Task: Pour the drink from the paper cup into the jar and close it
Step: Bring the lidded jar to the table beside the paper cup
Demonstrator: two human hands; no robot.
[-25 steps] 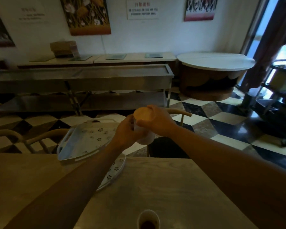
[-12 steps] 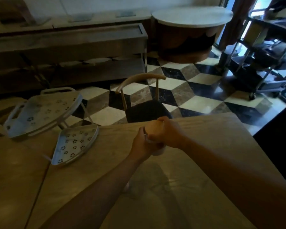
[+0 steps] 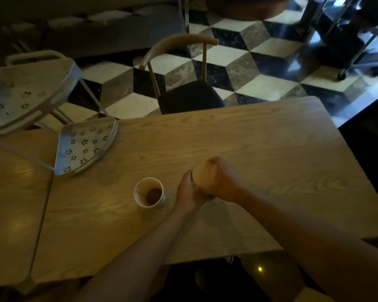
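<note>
The wooden surface [image 3: 249, 149] fills most of the view, its near edge cut off by the frame and by both forearms; a second tabletop [image 3: 13, 203] abuts it on the left, only partly in view; beyond the far edge stands a chair [image 3: 190, 99] with a curved wooden back and dark seat, on a checkered floor [image 3: 260, 62] whose upper reaches are too dark to read; a cart [image 3: 347, 40] at upper right is cut off and dim; a white two-tier stand with flower cut-outs sits at left, its upper tray [image 3: 26, 94] clipped by the frame, its lower tray [image 3: 85, 144] overhanging the surface's corner, both bare; the jar [image 3: 203, 175] is near the middle of the surface, almost wholly hidden by the hands, so its contents and whether its base touches the wood cannot be told; only its pale tan lid shows; the left hand [image 3: 188, 190] is wrapped around the jar's side, the right hand [image 3: 223, 182] is closed over the lid from the right; the paper cup [image 3: 150, 191] stands upright just left of the left hand, apart from it, with a little brown drink in the bottom; a second ago the jar was held well above the surface's far edge and the cup lay at the bottom of the view; the camera has since tipped down, and the grip matches.
</note>
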